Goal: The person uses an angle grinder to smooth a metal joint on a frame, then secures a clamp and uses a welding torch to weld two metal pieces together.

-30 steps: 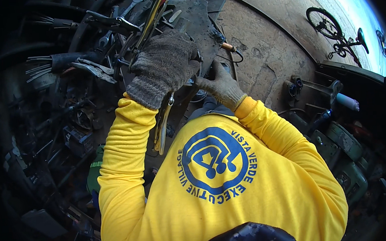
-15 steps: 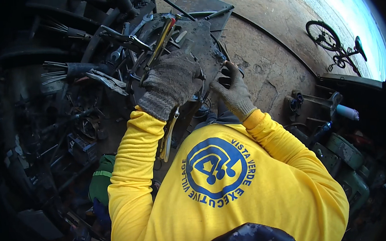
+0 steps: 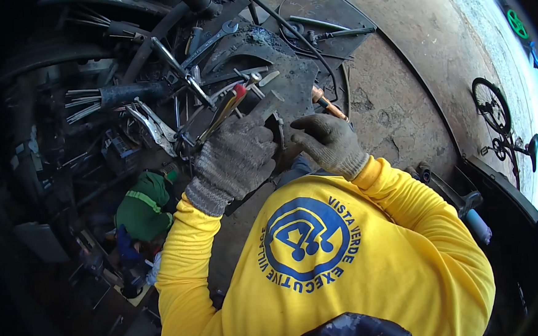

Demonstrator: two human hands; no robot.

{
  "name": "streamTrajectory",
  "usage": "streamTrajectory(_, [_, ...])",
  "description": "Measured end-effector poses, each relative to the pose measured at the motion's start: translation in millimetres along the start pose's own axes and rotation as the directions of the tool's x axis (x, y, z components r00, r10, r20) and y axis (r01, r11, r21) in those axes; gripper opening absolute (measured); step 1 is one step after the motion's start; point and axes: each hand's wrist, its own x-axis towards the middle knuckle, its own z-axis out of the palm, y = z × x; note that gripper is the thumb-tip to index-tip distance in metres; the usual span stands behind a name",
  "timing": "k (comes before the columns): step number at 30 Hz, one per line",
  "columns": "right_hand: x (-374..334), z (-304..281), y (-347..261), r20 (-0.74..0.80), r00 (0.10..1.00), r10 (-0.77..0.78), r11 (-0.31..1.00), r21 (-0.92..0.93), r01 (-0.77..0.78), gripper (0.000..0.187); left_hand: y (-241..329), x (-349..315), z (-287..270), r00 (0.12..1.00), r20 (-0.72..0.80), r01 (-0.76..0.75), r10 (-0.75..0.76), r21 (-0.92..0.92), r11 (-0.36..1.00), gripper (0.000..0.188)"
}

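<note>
My left hand (image 3: 235,161), in a grey knit glove, is closed at the near edge of the metal-topped bench (image 3: 292,71). Its fingers curl downward, hiding whatever lies under them. A flat grey metal strip (image 3: 268,105) sticks out past its knuckles; I cannot tell whether the hand grips it. My right hand (image 3: 330,144), also gloved, is to the right with thumb and fingers apart and nothing visible between them. Just beyond it lies a copper-coloured, torch-like tool (image 3: 328,104). Pliers with yellow and red handles (image 3: 227,109) stand by my left hand.
A combination wrench (image 3: 212,43) and locking pliers (image 3: 150,125) lie among tools at the left. Bundled rods (image 3: 86,105) protrude from a dark tube. A person in green (image 3: 142,206) is low at the left. Right are a bicycle (image 3: 497,117) and light blue cylinder (image 3: 479,226).
The view has shifted, revealing more of the person in green. My left hand has drawn back toward me, uncovering the flat strip. My right hand has come away from the bench edge, exposing the copper-coloured tool.
</note>
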Motion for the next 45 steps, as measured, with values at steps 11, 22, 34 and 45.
streamTrajectory(11, [56.3,-43.0,-16.4,0.39,0.92,-0.031,0.999,-0.023,0.044,0.041,42.7,16.3,15.6,0.917,-0.278,0.347,-0.287,0.198,0.917,0.018])
streamTrajectory(22, [94.1,17.2,-37.8,0.459,0.886,-0.064,0.978,-0.148,0.147,0.04,71.3,22.0,37.7,0.628,-0.612,0.638,-0.481,0.051,0.768,0.046])
streamTrajectory(34, [92.2,13.4,-33.5,0.464,0.883,0.073,0.997,-0.022,-0.07,0.048,60.2,-7.1,94.1,0.57,-0.663,0.771,-0.485,0.227,0.595,0.037])
streamTrajectory(45, [60.9,-34.5,23.4,0.435,0.859,0.268,0.525,0.682,-0.509,0.026,96.2,61.6,53.9,0.603,-0.257,0.797,-0.755,0.151,0.585,0.047])
